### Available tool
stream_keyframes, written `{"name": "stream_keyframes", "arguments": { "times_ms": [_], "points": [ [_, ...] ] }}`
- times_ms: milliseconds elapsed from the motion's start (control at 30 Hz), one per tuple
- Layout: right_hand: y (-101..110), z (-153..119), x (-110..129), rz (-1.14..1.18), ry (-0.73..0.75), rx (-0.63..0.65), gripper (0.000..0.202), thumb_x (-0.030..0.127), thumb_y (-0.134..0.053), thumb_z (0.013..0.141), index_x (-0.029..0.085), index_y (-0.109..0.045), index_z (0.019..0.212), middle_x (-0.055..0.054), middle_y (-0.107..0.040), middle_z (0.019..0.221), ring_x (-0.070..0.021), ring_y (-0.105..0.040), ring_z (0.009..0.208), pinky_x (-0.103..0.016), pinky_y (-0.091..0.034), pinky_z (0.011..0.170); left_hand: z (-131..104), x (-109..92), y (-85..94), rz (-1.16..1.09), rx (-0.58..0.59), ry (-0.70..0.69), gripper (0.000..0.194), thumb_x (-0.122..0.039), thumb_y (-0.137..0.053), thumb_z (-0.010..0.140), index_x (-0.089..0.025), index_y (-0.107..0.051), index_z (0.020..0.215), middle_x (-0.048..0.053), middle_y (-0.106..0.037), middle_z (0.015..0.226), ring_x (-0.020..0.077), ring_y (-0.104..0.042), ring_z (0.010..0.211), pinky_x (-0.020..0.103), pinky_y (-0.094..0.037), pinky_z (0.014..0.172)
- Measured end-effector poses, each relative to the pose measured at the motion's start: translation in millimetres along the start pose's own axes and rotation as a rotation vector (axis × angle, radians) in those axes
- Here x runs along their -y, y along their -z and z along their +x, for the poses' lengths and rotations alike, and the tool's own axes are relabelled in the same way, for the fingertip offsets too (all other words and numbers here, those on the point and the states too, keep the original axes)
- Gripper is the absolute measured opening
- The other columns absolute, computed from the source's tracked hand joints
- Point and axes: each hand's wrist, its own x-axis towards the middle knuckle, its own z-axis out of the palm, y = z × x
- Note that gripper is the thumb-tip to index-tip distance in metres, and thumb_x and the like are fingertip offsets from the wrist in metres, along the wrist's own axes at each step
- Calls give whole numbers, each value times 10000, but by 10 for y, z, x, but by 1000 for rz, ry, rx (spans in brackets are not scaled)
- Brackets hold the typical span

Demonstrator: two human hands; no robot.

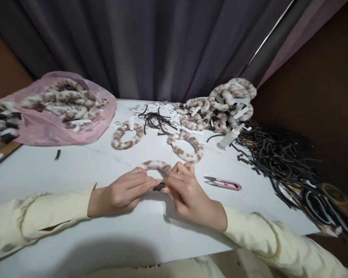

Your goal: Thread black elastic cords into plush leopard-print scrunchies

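Near the front of the white table, both hands grip a furry white-and-brown ring (155, 165). My left hand (127, 190) has its fingers pressed together on the ring's left side. A dark wrapped section (159, 187) of the ring shows between the fingertips of the two hands. My right hand (187, 193) is closed on the ring's right side, its fingers bent beside the dark section. Pink-handled thread snips (223, 183) lie just right of my right hand. Behind the hands, two more furry rings (127, 135) (188, 147) lie flat.
A pink bag (101, 127) of furry rings stands at the left, near a short black piece (57, 155). Black cords (156, 120) lie at the back middle. Piled rings (233, 92), a translucent bottle (230, 138) and a large heap of black cords (275, 154) occupy the right.
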Motion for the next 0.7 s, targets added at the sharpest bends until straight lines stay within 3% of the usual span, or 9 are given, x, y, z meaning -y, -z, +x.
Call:
{"name": "stream_keyframes", "arguments": {
  "times_ms": [100,200,367,467,567,700],
  "points": [
    [37,49,-70,138,-106,82,173,136,-453,832,134,-556,692,-21,-515,625,-160,-395,732,-316,-231,676,-5,22,-11,-86,21,124,469,4,-454,812,-129,-471,1262,126,-679,938,186,-618,862,315,-506,782],
    [106,90,-149,382,-261,221,218,202,-451,862,129,-595,717,-19,-517,642,-141,-420,688,-286,-282,661,7,58,12,-205,127,281,384,-121,-515,847,-162,-525,1229,101,-682,984,165,-637,868,246,-500,786],
    [161,89,-195,691,-388,345,312,335,-420,884,102,-602,786,-30,-538,696,-108,-422,599,-239,-309,570,109,27,88,-358,199,649,284,-290,-612,800,-171,-646,1055,60,-698,949,149,-649,778,200,-493,708],
    [161,94,-180,634,-376,318,303,335,-430,881,107,-595,766,-29,-539,697,-107,-434,609,-228,-318,575,197,-8,96,-596,259,918,225,-346,-551,837,-165,-671,895,30,-699,773,128,-635,657,207,-484,656],
    [171,109,-166,493,-336,289,272,299,-440,876,115,-592,746,-26,-537,684,-105,-431,602,-222,-322,575,279,-15,87,-839,344,1117,341,-421,-510,847,-124,-658,769,59,-689,705,139,-624,621,226,-471,627],
    [190,110,-176,407,-281,311,243,263,-434,878,124,-589,753,-8,-511,653,-97,-410,584,-218,-313,572,365,4,97,-1030,419,1278,548,-524,-387,870,-79,-667,718,110,-678,652,153,-606,566,239,-439,560]
  ]
}}
